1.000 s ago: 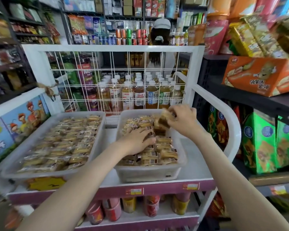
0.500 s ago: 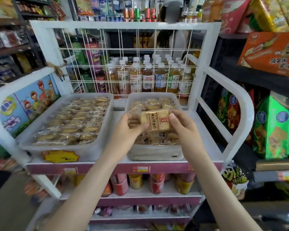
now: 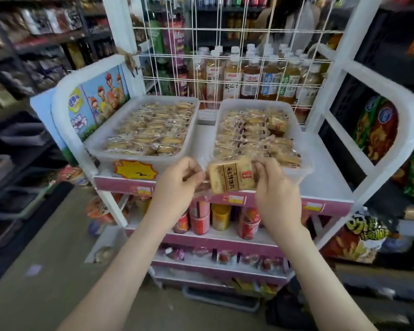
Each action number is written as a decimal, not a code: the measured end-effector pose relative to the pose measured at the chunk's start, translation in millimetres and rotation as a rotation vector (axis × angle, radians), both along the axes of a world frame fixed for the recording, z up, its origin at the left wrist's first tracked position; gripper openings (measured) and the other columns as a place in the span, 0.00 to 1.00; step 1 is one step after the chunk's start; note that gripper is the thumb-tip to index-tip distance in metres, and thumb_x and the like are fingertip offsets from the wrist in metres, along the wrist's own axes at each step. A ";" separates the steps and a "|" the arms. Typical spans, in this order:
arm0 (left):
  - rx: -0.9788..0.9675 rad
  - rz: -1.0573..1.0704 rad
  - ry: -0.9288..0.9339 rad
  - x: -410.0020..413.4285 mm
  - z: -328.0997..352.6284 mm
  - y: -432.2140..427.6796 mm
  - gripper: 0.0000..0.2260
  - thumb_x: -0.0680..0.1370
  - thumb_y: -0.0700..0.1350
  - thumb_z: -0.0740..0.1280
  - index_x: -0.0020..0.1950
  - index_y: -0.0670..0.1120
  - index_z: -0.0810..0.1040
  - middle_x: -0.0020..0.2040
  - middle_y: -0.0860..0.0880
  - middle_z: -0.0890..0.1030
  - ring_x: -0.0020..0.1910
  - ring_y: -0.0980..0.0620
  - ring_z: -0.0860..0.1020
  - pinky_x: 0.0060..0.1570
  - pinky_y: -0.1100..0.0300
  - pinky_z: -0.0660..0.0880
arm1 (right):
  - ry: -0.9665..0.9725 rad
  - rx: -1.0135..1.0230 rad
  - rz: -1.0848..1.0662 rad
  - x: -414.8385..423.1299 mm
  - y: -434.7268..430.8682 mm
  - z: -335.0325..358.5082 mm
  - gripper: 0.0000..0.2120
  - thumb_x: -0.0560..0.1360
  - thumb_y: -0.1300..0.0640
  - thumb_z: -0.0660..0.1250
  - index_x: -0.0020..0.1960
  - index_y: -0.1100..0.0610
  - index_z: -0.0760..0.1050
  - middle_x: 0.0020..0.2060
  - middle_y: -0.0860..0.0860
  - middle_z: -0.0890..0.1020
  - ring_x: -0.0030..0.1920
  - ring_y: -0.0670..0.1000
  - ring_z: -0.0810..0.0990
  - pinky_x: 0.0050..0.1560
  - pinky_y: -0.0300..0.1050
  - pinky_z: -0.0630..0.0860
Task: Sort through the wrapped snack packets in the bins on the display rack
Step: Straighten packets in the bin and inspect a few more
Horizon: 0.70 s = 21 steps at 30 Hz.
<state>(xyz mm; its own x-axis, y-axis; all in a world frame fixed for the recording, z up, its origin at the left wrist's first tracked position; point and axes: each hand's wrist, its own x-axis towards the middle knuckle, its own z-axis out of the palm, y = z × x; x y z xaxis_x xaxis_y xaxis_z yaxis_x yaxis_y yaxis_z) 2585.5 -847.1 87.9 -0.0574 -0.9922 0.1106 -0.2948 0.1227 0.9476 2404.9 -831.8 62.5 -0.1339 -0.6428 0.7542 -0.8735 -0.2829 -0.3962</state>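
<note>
Both hands are on one item. Your left hand [image 3: 177, 180] pinches the left end of a wrapped snack packet [image 3: 232, 176], fingers curled on the clear wrapper. Your right hand [image 3: 276, 187] grips the right end the same way.

The packet is off the shelf, held in the air just in front of the right bin [image 3: 253, 102]. Its printed face is towards you, slightly tilted, with dark characters on a tan label.

The right bin holds similar packets, loosely piled. The left bin [image 3: 165, 99] sits beside it with packets in tidier rows and a yellow starburst tag [image 3: 135, 169] on its front. Both bins sit on the top shelf of the white display rack [image 3: 404, 111].

Bottled drinks [image 3: 251, 77] stand behind the wire grid [image 3: 225, 32]. Red and yellow cups [image 3: 200, 218] are on the shelf below.
</note>
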 end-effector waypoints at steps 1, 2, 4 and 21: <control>0.004 -0.004 -0.022 5.6 -1.3 4.2 0.04 0.79 0.34 0.64 0.45 0.38 0.74 0.44 0.43 0.83 0.41 0.51 0.84 0.42 0.51 0.82 | 0.041 0.007 -0.032 6.2 3.6 -5.8 0.10 0.79 0.59 0.55 0.43 0.61 0.72 0.27 0.55 0.76 0.23 0.56 0.74 0.20 0.41 0.65; 0.013 -0.006 -0.039 12.9 -3.0 8.2 0.05 0.79 0.34 0.63 0.44 0.39 0.73 0.43 0.43 0.83 0.40 0.52 0.84 0.40 0.52 0.83 | 0.040 0.034 -0.035 13.6 7.7 -11.1 0.07 0.77 0.62 0.57 0.43 0.62 0.71 0.28 0.56 0.77 0.25 0.57 0.75 0.21 0.41 0.66; 0.024 -0.017 -0.077 29.7 -7.8 14.7 0.09 0.79 0.34 0.63 0.41 0.43 0.70 0.43 0.44 0.84 0.39 0.50 0.85 0.41 0.48 0.82 | -0.087 0.136 0.014 31.2 16.4 -19.7 0.04 0.76 0.68 0.59 0.44 0.62 0.71 0.31 0.56 0.80 0.29 0.58 0.78 0.26 0.45 0.72; 0.118 -0.062 -0.256 88.6 -49.1 64.3 0.03 0.81 0.40 0.63 0.49 0.41 0.71 0.47 0.52 0.81 0.36 0.60 0.80 0.33 0.73 0.75 | -0.916 0.556 0.204 101.9 85.2 -56.1 0.14 0.84 0.57 0.52 0.44 0.61 0.71 0.32 0.48 0.73 0.28 0.39 0.68 0.27 0.31 0.64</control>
